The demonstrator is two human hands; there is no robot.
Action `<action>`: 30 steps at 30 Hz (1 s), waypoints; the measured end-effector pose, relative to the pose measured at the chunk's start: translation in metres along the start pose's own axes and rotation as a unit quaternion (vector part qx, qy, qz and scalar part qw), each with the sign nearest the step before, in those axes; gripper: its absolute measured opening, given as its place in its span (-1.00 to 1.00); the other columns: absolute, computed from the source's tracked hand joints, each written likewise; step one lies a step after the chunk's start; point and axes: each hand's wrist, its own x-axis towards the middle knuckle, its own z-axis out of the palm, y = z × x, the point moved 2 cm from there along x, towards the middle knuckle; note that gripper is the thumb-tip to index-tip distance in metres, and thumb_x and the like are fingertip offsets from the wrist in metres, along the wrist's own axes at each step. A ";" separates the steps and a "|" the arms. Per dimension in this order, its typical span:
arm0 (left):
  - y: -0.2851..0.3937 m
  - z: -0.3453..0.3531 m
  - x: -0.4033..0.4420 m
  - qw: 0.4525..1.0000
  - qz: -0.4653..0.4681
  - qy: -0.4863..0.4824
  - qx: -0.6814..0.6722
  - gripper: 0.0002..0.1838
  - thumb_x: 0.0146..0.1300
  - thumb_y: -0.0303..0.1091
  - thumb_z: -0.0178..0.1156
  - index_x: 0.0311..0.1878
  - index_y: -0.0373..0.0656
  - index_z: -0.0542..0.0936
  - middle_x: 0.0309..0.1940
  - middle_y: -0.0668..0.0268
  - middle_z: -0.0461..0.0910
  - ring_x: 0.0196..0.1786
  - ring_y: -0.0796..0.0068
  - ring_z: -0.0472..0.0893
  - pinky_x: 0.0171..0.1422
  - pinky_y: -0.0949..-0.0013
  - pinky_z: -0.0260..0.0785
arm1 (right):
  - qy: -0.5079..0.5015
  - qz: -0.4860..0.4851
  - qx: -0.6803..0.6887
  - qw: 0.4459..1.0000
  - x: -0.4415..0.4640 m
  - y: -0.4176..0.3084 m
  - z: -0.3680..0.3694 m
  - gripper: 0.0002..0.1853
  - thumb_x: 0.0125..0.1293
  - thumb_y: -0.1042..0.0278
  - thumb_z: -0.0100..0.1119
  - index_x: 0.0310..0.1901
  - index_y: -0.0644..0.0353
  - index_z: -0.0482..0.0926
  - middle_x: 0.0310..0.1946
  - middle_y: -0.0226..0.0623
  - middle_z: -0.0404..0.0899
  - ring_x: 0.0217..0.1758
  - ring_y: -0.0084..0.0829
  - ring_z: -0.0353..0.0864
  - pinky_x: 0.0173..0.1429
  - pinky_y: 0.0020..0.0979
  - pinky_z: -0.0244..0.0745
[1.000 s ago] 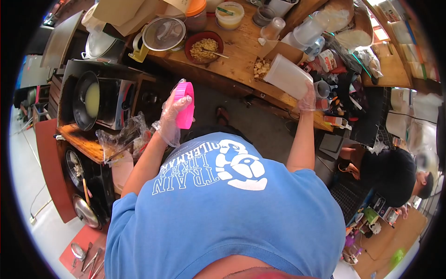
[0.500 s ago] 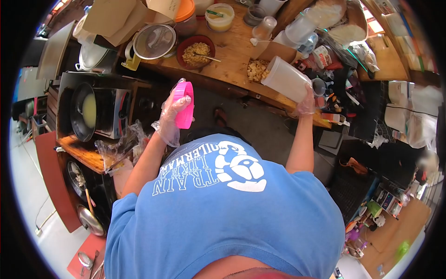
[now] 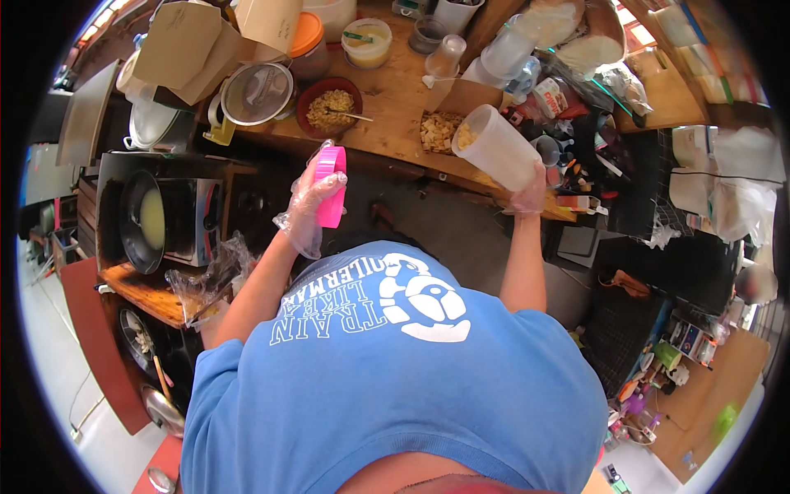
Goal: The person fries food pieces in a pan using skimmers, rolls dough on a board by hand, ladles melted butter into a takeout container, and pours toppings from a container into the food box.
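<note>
Gloved in clear plastic, my left hand [image 3: 310,198] grips a bright pink round lid [image 3: 332,188] by its rim, held on edge in front of the counter. My right hand [image 3: 527,192], also in a clear glove, holds a translucent plastic canister [image 3: 502,152] near its base. The canister is tilted, its mouth pointing up and left, with some pale yellow pieces showing at the mouth. Beside that mouth, a cardboard box [image 3: 425,105] on the counter holds similar pale chunks [image 3: 440,130].
On the wooden counter [image 3: 393,90] stand a red bowl [image 3: 309,130] of crumbly food with a spoon, an orange-lidded jar [image 3: 306,45] and a tub of yellow spread [image 3: 367,51]. At left, a pan [image 3: 141,222] sits on a stove. Clutter fills the counter's right end.
My right hand has tipped the canister more upright, and pale pieces now show inside its mouth. The lid stays in my left hand. The view has shifted slightly.
</note>
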 end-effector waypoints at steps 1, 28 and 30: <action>0.001 0.001 0.001 1.000 0.007 -0.005 0.000 -0.07 0.10 0.01 0.37 0.54 -0.03 0.28 -0.09 0.31 0.49 -0.23 0.51 0.56 -0.23 0.38 0.55 | 0.000 -0.004 0.000 1.000 -0.003 0.001 0.003 -0.46 0.45 0.08 0.06 0.33 0.24 0.42 0.22 -0.19 0.56 0.30 -0.22 0.56 0.39 -0.18 0.45; 0.008 -0.006 -0.005 0.994 0.033 -0.020 0.103 0.00 0.10 -0.06 0.43 0.59 -0.08 0.20 0.13 0.27 0.49 -0.05 0.49 0.55 -0.02 0.39 0.50 | -0.079 -0.221 -0.502 0.833 -0.044 -0.011 0.050 -0.23 0.00 0.21 0.60 0.23 0.26 0.44 0.12 -0.23 0.60 0.11 -0.30 0.65 0.22 -0.20 0.55; 0.011 -0.007 -0.002 0.988 0.054 -0.015 0.144 0.03 0.09 -0.04 0.46 0.59 -0.09 0.19 0.24 0.21 0.48 0.09 0.41 0.58 0.12 0.34 0.51 | -0.031 -0.369 -0.403 0.837 -0.044 0.014 0.042 -0.12 -0.31 0.31 0.75 0.12 0.25 0.46 0.04 -0.27 0.61 0.08 -0.38 0.64 0.17 -0.26 0.55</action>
